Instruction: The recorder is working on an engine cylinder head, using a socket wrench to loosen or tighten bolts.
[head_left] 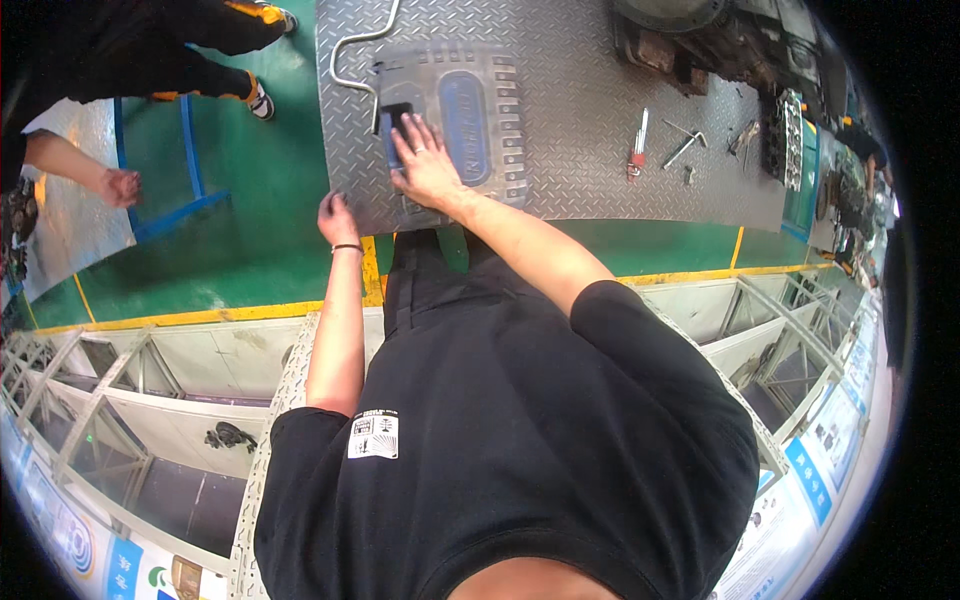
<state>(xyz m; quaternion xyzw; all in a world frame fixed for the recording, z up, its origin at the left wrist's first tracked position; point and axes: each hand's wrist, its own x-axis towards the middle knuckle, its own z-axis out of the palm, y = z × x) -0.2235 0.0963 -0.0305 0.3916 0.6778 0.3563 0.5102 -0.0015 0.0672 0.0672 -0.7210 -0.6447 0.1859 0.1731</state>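
While the head view looks down on the work, the right hand (428, 170) lies toward 11 o'clock, its fingers spread flat on a grey cover (505, 120) with a blue oval panel. It presses from above and is not clamped around anything. The left hand (338, 220), well apart from it at 10 o'clock, has loosely bent fingers beside the table's near left corner; whether it touches the edge or holds something, I cannot tell.

The cover rests at 12 o'clock on a table (570, 150) of grey metal, which has a raised diamond pattern. A bent metal rod (340, 60) lies at 11 o'clock, along the cover's left side. Between 1 and 2 o'clock are a key set with red holder (636, 160) and a T-shaped wrench (684, 150); behind them stands a dark, worn machine part (720, 40).

Around the table, the floor (260, 240) is green, with a yellow stripe (200, 315) at 9 o'clock. A co-worker (110, 60) in dark clothes is at 10 o'clock, near a blue frame (190, 150). Pale racks (130, 400) stand toward 8 and 3 o'clock, and printed posters (810, 480) show at 4.
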